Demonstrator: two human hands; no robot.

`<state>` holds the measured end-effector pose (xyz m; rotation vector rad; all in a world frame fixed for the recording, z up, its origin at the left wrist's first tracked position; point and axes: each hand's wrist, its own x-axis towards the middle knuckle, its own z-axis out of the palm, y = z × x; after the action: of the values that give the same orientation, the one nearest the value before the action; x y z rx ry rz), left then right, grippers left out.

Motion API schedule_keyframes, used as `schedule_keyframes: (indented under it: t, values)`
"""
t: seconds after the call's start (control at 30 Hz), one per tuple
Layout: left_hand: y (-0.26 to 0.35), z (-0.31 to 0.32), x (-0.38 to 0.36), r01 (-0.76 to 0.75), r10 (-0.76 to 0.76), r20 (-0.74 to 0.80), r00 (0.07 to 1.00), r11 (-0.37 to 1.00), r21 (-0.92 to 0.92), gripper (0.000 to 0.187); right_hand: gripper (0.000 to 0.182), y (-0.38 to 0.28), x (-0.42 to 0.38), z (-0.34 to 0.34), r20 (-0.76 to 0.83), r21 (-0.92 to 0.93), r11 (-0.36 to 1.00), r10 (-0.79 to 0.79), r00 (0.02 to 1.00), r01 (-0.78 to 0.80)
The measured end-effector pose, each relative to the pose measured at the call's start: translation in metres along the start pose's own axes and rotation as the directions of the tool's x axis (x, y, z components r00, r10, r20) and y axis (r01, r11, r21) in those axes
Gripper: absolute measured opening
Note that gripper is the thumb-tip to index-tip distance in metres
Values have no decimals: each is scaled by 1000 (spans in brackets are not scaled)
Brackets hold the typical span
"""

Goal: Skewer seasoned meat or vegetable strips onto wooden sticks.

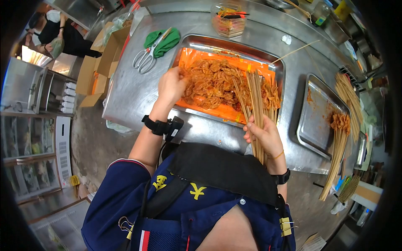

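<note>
Two hands at work over a steel table, read L to R. Far left, bkgd: another person in dark top, not involved. Cardboard boxes at table's left edge. On the table, scissors lying partly on a green cloth.

Left hand: fingers curled down into the marinated meat, pinching at the pile's left edge; whether a piece is actually in the grip can't be told, fingertips are buried. Meat sits on an orange liner inside the big steel tray, centre of table. Clear tub behind the tray.

Right hand: closed around a bundle of bamboo skewers, held at tray's near-right corner, tips fanning out over the meat.

Right of that, a second tray, with loaded skewers lying across its right edge. More bare sticks beyond, plus one loose stick above.

Judgement on doing this well: pull one thin slice at a time w/ the left, let it clear the pile before threading; keep the bundle firm but low in the right so a single stick can be thumbed fwd; points kept away from the left fingers.
</note>
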<state>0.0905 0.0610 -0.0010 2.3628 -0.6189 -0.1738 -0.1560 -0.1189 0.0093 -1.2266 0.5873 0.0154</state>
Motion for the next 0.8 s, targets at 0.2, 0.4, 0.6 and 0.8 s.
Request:
schedule_keyframes:
  t: [0.2, 0.4, 0.6, 0.8]
  values:
    - [17, 19, -15, -150, 123, 136, 983, 965, 214, 26, 14, -1, -1, 0, -3, 8, 1000, 5, 1000, -5]
    - [14, 22, -1, -106, 87, 77, 993, 948, 301, 27, 14, -1, -1, 0, 7, 18, 1000, 7, 1000, -7]
    - [-15, 22, 8, 0, 13, -99, 995, 992, 129, 22, 14, 0, -1, 0, 9, 17, 1000, 1, 1000, -1]
    - [2, 14, -5, 19, -16, -19, 1000, 985, 172, 25, 13, 0, 0, 0, 15, 24, 1000, 4, 1000, -4]
